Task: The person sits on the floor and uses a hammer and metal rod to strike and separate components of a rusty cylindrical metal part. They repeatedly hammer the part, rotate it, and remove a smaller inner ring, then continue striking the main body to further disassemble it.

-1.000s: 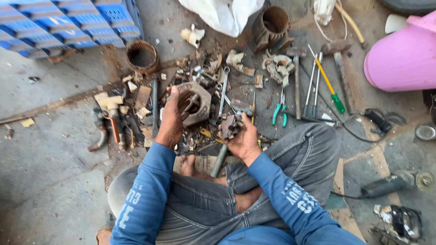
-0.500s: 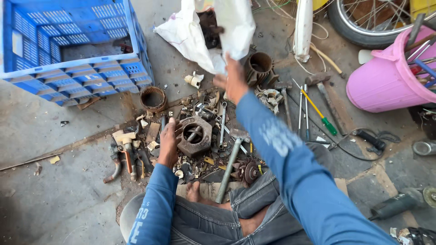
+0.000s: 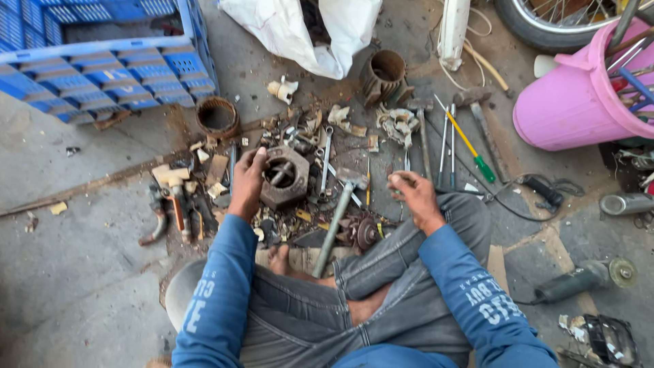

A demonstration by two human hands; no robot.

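Motor housing (image 3: 283, 177), rusty and octagonal, sits on the ground at frame centre-left; left hand (image 3: 248, 178) curls over its left edge, gripping. Right of it lies a hammer (image 3: 338, 217). Right hand (image 3: 414, 194), fingers bunched, pinches something small, unclear what.

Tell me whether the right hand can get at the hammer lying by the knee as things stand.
Probably yes. The right hand hovers just right of the hammer, whose handle lies bare on top of the scrap, nothing covering it. The left hand rests on the metal housing, out of the way.
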